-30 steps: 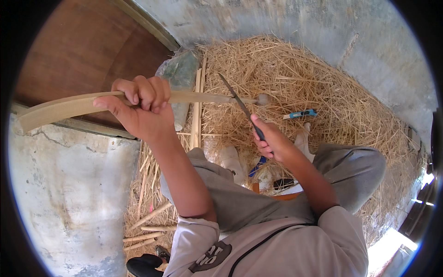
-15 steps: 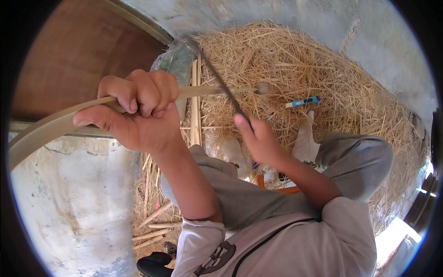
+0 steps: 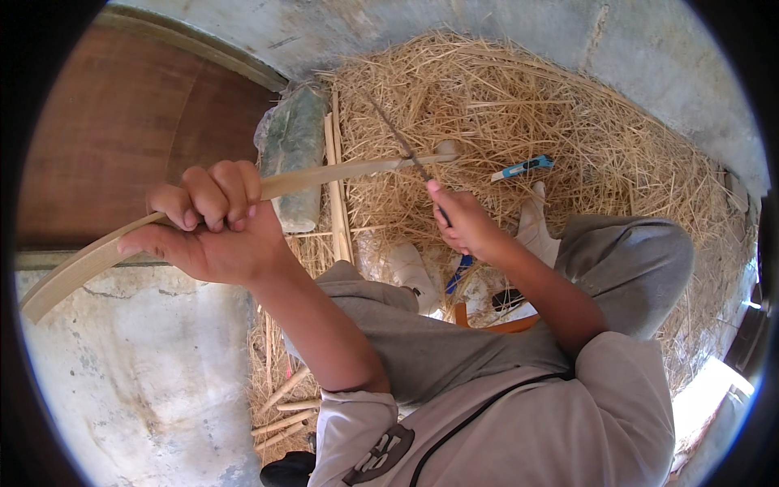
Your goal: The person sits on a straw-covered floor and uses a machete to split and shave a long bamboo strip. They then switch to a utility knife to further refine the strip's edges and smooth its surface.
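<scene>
My left hand [image 3: 215, 223] is closed round a long, flat, pale bamboo strip [image 3: 333, 173]. One part of the strip curves down past the hand to the left, and the other runs right toward the straw. In my right hand [image 3: 466, 223] is a thin dark knife [image 3: 391, 128], held by its handle, with the blade slanting up and to the left. The blade crosses the strip close to its right end; whether it is cutting in, I cannot tell.
A blue utility knife [image 3: 522, 168] lies on a heap of bamboo shavings [image 3: 503, 89]. Long bamboo slats [image 3: 335, 195] lie beside a greenish, plastic-wrapped bundle [image 3: 294, 154]. A brown door panel [image 3: 122, 122] stands left, a concrete wall [image 3: 649, 65] behind. Short sticks [image 3: 286, 424] lie lower left.
My left hand has shifted left and slightly down with the bamboo strip. My right hand has moved slightly right, and its knife blade now points farther away from me.
</scene>
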The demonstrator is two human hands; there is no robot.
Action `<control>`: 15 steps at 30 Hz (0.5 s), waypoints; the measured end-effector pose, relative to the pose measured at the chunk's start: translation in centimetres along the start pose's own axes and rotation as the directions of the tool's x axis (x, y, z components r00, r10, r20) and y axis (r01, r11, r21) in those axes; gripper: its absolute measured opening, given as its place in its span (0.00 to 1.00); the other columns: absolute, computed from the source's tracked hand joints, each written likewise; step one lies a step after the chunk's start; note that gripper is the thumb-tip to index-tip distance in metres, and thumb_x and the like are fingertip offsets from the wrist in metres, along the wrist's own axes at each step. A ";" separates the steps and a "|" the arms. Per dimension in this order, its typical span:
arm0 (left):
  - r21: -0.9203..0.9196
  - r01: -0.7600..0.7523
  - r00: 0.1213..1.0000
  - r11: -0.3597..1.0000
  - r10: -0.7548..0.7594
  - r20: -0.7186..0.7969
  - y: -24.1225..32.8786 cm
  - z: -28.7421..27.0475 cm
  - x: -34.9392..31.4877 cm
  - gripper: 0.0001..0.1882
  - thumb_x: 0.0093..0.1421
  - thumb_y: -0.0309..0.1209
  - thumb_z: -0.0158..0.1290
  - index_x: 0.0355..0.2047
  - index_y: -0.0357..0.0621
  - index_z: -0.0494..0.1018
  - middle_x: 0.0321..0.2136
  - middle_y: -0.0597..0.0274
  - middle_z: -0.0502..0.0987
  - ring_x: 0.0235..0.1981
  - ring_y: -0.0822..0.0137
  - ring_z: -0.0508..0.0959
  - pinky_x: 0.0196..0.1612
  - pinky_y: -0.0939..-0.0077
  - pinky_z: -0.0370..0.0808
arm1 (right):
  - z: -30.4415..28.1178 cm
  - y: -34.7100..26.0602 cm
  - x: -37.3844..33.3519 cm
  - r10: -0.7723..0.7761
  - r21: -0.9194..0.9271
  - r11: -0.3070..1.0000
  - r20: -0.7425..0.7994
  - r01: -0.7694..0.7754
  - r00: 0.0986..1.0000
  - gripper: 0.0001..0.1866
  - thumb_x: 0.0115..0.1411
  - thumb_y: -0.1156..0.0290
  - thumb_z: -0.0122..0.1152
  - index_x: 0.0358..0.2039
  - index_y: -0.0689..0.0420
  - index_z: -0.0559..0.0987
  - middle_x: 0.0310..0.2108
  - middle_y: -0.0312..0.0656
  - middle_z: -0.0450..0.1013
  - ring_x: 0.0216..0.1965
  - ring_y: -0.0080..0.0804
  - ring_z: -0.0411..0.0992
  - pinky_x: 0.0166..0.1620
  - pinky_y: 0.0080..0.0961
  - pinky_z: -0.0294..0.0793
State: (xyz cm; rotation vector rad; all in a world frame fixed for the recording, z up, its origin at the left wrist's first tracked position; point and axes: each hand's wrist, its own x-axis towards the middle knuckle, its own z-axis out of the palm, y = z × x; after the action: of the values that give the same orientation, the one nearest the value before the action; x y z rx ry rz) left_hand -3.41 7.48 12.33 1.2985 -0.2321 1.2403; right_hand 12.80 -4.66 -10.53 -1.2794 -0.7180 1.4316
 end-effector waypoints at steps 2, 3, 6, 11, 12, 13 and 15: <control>0.027 0.007 1.000 1.000 -0.008 0.026 0.0 0.3 0.1 0.31 0.66 0.66 0.37 0.20 0.54 0.57 0.11 0.72 0.54 0.12 0.75 0.50 0.17 0.79 0.49 | 0.5 -0.8 -0.4 -0.114 -0.197 0.975 -0.064 0.100 0.991 0.31 0.71 0.42 0.46 0.18 0.52 0.67 0.12 0.28 0.57 0.13 0.18 0.56 0.18 0.24 0.56; 0.044 0.019 0.999 0.999 -0.020 0.030 0.1 0.5 -0.2 0.31 0.66 0.66 0.37 0.20 0.54 0.57 0.11 0.72 0.54 0.12 0.76 0.50 0.17 0.79 0.49 | 1.3 -1.9 -1.5 -0.180 -0.273 0.950 -0.073 0.154 0.981 0.31 0.71 0.43 0.46 0.19 0.53 0.68 0.12 0.28 0.57 0.14 0.19 0.56 0.19 0.24 0.57; 0.146 0.016 0.999 0.989 -0.011 -0.035 0.3 1.4 -0.8 0.32 0.62 0.68 0.43 0.18 0.56 0.57 0.10 0.73 0.52 0.12 0.75 0.51 0.18 0.80 0.51 | 2.5 -4.5 -3.3 -0.324 -0.366 0.883 -0.023 0.293 0.946 0.33 0.70 0.40 0.44 0.19 0.56 0.71 0.12 0.33 0.62 0.16 0.24 0.62 0.22 0.32 0.62; 0.101 0.058 0.998 0.993 -0.059 0.008 0.1 1.6 -0.3 0.32 0.62 0.69 0.43 0.18 0.56 0.58 0.10 0.73 0.52 0.12 0.75 0.50 0.19 0.78 0.50 | 0.1 2.0 0.8 -0.189 -0.378 0.919 -0.175 0.111 0.966 0.35 0.69 0.38 0.44 0.18 0.58 0.71 0.11 0.35 0.63 0.13 0.29 0.63 0.20 0.33 0.63; 0.111 0.069 0.997 0.991 -0.071 0.008 0.2 1.4 -0.5 0.32 0.61 0.69 0.43 0.18 0.56 0.58 0.10 0.73 0.52 0.12 0.75 0.50 0.19 0.78 0.49 | 0.7 1.5 0.9 -0.207 -0.349 0.928 -0.191 0.131 0.959 0.34 0.69 0.38 0.45 0.16 0.53 0.68 0.09 0.32 0.59 0.10 0.25 0.59 0.15 0.30 0.58; 0.082 0.067 0.998 0.994 -0.067 0.004 0.3 1.1 -0.4 0.32 0.61 0.69 0.43 0.18 0.56 0.58 0.10 0.73 0.52 0.12 0.75 0.50 0.19 0.78 0.49 | 0.4 0.8 0.8 -0.031 -0.137 0.990 -0.138 0.012 0.990 0.33 0.68 0.38 0.46 0.16 0.52 0.66 0.09 0.30 0.58 0.09 0.23 0.56 0.14 0.27 0.55; 0.003 0.063 0.998 0.998 -0.063 0.008 0.0 0.7 0.1 0.32 0.61 0.69 0.44 0.18 0.57 0.58 0.10 0.73 0.53 0.12 0.74 0.50 0.19 0.78 0.49 | -0.2 -2.4 -0.2 0.266 0.266 0.925 0.053 -0.270 0.963 0.32 0.68 0.37 0.48 0.18 0.51 0.64 0.10 0.26 0.54 0.08 0.19 0.51 0.13 0.23 0.48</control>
State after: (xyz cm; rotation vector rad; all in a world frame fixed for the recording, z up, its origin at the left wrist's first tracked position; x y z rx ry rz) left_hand -3.04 6.95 12.63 1.3038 -0.1935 1.1824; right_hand 13.68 -4.19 -8.30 -1.1816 -0.3471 1.6984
